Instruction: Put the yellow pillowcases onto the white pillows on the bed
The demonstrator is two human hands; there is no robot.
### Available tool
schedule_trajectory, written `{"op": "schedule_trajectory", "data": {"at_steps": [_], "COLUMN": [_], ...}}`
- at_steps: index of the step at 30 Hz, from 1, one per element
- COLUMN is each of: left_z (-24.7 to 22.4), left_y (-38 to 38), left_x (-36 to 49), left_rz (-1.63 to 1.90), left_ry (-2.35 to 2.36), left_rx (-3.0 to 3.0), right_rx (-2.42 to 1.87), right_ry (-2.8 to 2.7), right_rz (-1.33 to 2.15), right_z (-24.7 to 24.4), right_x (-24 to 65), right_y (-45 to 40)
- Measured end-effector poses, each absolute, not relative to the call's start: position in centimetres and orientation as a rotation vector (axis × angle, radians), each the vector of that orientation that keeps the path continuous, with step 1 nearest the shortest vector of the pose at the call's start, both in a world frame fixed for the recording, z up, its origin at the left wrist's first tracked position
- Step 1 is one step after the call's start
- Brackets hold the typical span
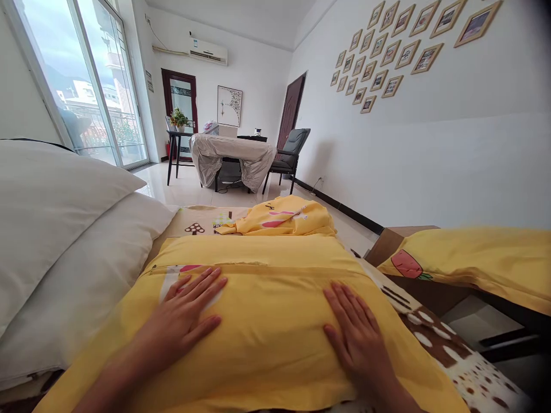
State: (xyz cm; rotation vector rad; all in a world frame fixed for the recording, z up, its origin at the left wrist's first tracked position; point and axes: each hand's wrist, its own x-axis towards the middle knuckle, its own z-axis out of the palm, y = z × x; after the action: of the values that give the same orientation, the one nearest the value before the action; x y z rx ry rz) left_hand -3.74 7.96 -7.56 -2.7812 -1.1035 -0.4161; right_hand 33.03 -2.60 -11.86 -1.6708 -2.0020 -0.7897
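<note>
A yellow pillowcase (267,321), plump as if a pillow is inside, lies flat in front of me, with a seam running across its far part. My left hand (189,312) rests palm down on its left side, fingers spread, beside a white and pink print. On the right side, my right hand (355,330) also lies flat with its fingers stretched out. Just beyond is a crumpled yellow cloth (288,217) with pink printed shapes. Under everything spreads a patterned blanket (447,344) in cream and brown.
White pillows (86,275) are stacked at the left. At the right, another yellow pillowcase (482,258) with a strawberry or carrot-like print lies over a cardboard box (387,244). Farther off stand a plastic-covered table (232,146) and a dark chair (293,152).
</note>
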Motion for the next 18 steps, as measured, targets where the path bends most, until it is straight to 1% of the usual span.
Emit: {"op": "schedule_trajectory", "data": {"at_steps": [4,8,13,18], "left_z": [-7.6,-8.8,-13.3,-17.8], "left_y": [7.9,6.7,4.4,3.1], "left_x": [-3.7,-4.8,-10.3,-16.5], "left_rz": [-0.430,-0.529,-0.734,-0.881], "left_ry": [-1.092,-1.068,-1.140,-1.597], "left_rx": [-2.758,-2.695,-2.615,-2.509], "right_rx": [-1.791,-1.921,-1.985,-1.940], "right_ry": [-1.895,-1.822,-1.862,-1.932], "right_rz": [-0.731,-0.609,-0.608,-0.588], "right_z": [-13.7,-16.2,-18.4,-19.1], "right_x": [37.5,42.2,45.4,46.3], "right_y": [-3.9,-5.6,-8.2,-9.1]}}
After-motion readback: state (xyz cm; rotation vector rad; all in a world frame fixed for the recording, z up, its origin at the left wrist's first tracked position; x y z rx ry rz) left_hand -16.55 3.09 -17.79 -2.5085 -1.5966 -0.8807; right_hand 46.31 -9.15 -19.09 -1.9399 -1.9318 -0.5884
